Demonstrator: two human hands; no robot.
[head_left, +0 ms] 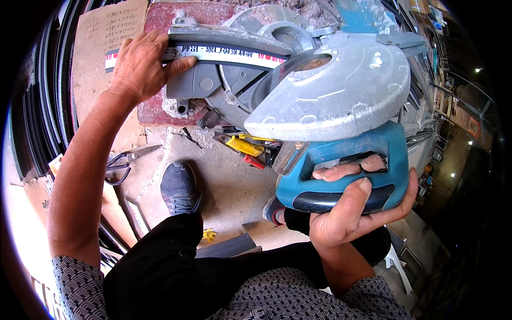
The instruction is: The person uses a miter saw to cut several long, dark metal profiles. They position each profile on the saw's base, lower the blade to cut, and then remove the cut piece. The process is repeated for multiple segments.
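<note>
My left hand point(140, 66) clamps a long dark metal profile point(229, 58) with a white printed film strip against the grey fence point(229, 36) of a miter saw. Its thumb lies along the profile and its fingers reach over toward the fence. My right hand point(346, 213) is wrapped around the teal handle point(341, 194) of the saw, with fingertips showing through the handle's opening. A dusty grey blade guard point(330, 90) stands above the handle and hides most of the blade. The profile's right end disappears behind the guard.
The saw stands on a worn red base point(152, 109). Scissors point(130, 160) and yellow-handled tools point(245, 146) lie on the floor near my shoe point(181, 186). Long dark profiles point(48, 80) are stacked at left beside a cardboard sheet point(88, 64) with handwriting.
</note>
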